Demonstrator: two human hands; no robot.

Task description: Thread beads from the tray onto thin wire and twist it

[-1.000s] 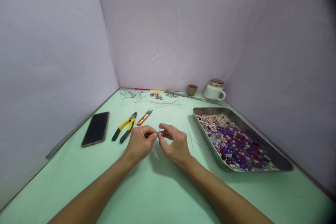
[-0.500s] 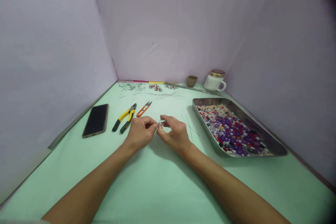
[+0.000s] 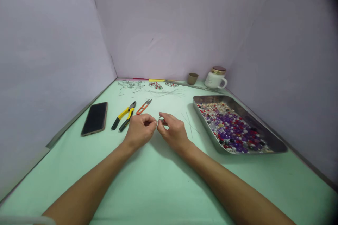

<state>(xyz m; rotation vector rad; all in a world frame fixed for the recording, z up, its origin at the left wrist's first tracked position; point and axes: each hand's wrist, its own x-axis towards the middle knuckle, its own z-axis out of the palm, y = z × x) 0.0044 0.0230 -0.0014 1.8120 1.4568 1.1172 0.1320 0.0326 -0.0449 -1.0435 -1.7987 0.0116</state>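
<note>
My left hand [image 3: 141, 127] and my right hand [image 3: 173, 128] meet over the middle of the table, fingertips almost touching. Both are closed in a pinch. A small silvery piece of wire [image 3: 160, 118] shows at the right fingertips; its lower part is hidden by the fingers. The left thumb and forefinger press together at its near side, where any beads are too small to make out. Loose thin wires [image 3: 190, 125] lie just right of my right hand. Beyond my left hand are yellow-and-black pliers [image 3: 123, 115] and orange thread snips [image 3: 144, 107].
A metal tray [image 3: 211, 140] of mixed beads [image 3: 235, 128] stands at right. A phone [image 3: 95, 119] lies at left. Along the back are wire scraps [image 3: 130, 84], beaded pieces [image 3: 155, 85], long wires [image 3: 166, 92], a small brown cup [image 3: 192, 78] and a lidded white mug [image 3: 215, 79].
The whole view has shifted slightly, so everything sits a little higher in the picture. Both hands keep their pinch at the same spot, with only small finger movement.
</note>
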